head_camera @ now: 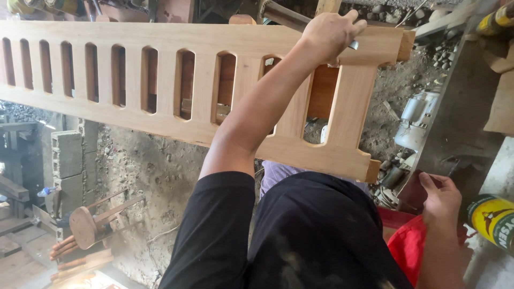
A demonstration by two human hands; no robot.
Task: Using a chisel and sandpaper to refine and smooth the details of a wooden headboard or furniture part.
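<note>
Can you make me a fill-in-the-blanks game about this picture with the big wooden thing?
1. The left hand rests on the top rail of a slatted panel made of ____.
2. The right hand is next to a can coloured ____.
3. A round stool lies tipped over on the ____.

Missing words: wood; yellow; ground

Long pale wooden slatted panel (176, 80), rounded slots, held level.
</note>
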